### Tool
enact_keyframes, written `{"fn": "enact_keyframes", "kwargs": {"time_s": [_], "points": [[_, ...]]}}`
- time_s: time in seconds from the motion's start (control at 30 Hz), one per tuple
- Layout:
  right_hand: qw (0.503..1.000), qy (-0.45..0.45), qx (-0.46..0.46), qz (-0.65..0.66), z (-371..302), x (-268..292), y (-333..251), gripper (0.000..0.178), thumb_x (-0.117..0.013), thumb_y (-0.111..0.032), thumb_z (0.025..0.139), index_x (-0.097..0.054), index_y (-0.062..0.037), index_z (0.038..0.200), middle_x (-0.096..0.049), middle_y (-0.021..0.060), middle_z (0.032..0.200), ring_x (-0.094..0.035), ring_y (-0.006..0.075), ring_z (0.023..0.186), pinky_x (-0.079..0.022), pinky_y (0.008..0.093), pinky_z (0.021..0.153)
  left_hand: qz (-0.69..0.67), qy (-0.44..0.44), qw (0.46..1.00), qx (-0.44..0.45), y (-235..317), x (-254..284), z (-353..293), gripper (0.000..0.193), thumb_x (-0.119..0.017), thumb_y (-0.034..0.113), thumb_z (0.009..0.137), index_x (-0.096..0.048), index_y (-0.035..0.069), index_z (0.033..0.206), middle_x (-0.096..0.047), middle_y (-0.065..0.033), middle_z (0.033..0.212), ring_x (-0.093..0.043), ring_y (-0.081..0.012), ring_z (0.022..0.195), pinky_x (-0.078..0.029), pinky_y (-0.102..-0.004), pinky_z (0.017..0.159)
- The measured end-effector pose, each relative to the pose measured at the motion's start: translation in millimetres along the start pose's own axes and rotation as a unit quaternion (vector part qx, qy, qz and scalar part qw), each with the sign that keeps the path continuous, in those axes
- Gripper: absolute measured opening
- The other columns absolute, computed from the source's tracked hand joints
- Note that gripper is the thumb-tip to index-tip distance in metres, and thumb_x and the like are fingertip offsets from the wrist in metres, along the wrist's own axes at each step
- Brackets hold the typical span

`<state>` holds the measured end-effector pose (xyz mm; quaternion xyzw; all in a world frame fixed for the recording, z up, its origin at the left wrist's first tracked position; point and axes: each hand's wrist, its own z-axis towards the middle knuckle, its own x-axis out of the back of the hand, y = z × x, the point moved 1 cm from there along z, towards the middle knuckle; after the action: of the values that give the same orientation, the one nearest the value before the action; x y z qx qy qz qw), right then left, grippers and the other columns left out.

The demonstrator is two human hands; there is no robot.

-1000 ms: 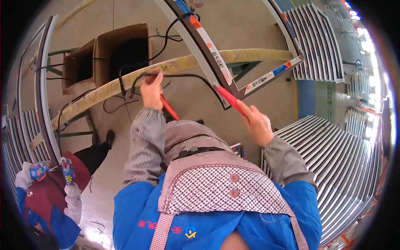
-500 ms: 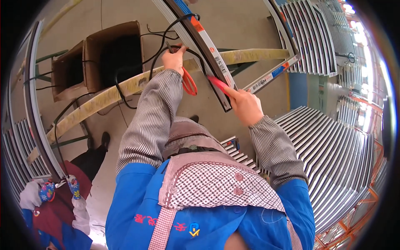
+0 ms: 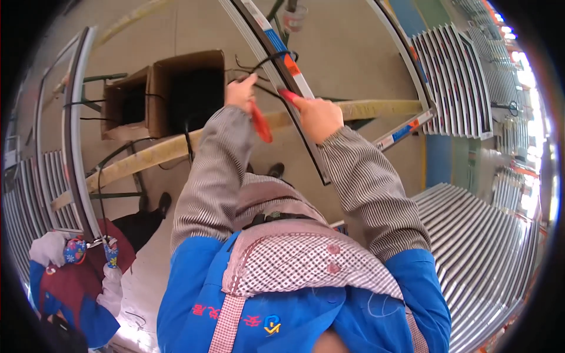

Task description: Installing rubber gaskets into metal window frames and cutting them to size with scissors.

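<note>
My left hand (image 3: 240, 94) is closed around scissors with orange loop handles (image 3: 261, 122), which hang below the fist. A black rubber-like strip (image 3: 268, 90) runs from beside that hand to the window-type metal frame (image 3: 269, 53). My right hand (image 3: 321, 119) grips a red tool (image 3: 288, 95), its tip against the frame's long bar where the strip meets it. The tool's working end is too blurred to make out. Farther up, the strip loops across the bar near an orange and blue label.
A yellowish padded beam (image 3: 150, 156) passes under the frame. Left of my hands stands an open cardboard box (image 3: 158, 103) with dark contents. A co-worker (image 3: 82, 282) handles another frame (image 3: 73, 135) at lower left. Stacked frames (image 3: 453, 82) and profiles (image 3: 471, 253) stand at right.
My right hand with the red tool has moved up along the bar, away from its near corner and closer to my left hand. The whole view has shifted slightly.
</note>
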<state>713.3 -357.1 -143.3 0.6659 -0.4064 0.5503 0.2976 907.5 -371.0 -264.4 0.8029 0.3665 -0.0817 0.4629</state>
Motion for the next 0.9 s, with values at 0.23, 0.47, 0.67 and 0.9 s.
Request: {"fn": "enact_keyframes", "kwargs": {"time_s": [0.23,0.47,0.67,0.9], "points": [[0.998,-0.017,0.004,0.056,-49,6,9,0.052,-0.047,-0.012,0.083,-0.040,-0.0385,0.127,-0.060,0.0112,0.073,-0.060,0.0321,0.058,-0.049,0.0432,0.052,-0.056,0.183,0.943,-0.272,182,130,-73,0.019,-0.057,0.018,0.087,-0.058,0.004,0.099,-0.059,-0.0018,0.085,-0.030,-0.0028,0.045,-0.028,-0.0170,0.037],[0.999,-0.035,0.013,0.009,-56,10,-2,0.039,-0.050,-0.012,0.083,-0.048,-0.0234,0.121,-0.055,0.0130,0.068,-0.057,0.0321,0.052,-0.047,0.0435,0.048,0.004,0.127,0.927,-0.352,275,116,-93,0.022,-0.050,0.014,0.091,-0.055,0.002,0.110,-0.060,-0.0053,0.094,-0.032,-0.0023,0.050,-0.029,-0.0168,0.042],[0.997,0.074,0.018,0.021,115,31,-42,0.033,-0.049,-0.015,0.084,-0.054,-0.0229,0.115,-0.058,0.0149,0.074,-0.060,0.0320,0.061,-0.048,0.0446,0.053,-0.047,0.011,0.960,-0.275,298,103,-90,0.027,-0.048,0.016,0.092,-0.052,0.002,0.116,-0.059,-0.0074,0.101,-0.031,-0.0002,0.050,-0.030,-0.0150,0.043],[0.876,0.416,0.067,0.234,356,228,12,0.031,-0.051,-0.029,0.084,-0.063,-0.0057,0.102,-0.065,0.0156,0.088,-0.063,0.0273,0.081,-0.047,0.0369,0.070,0.112,-0.045,0.969,-0.215,373,71,-55,0.024,-0.048,0.016,0.092,-0.051,0.001,0.111,-0.059,-0.0069,0.096,-0.032,-0.0003,0.050,-0.028,-0.0138,0.042]]}}
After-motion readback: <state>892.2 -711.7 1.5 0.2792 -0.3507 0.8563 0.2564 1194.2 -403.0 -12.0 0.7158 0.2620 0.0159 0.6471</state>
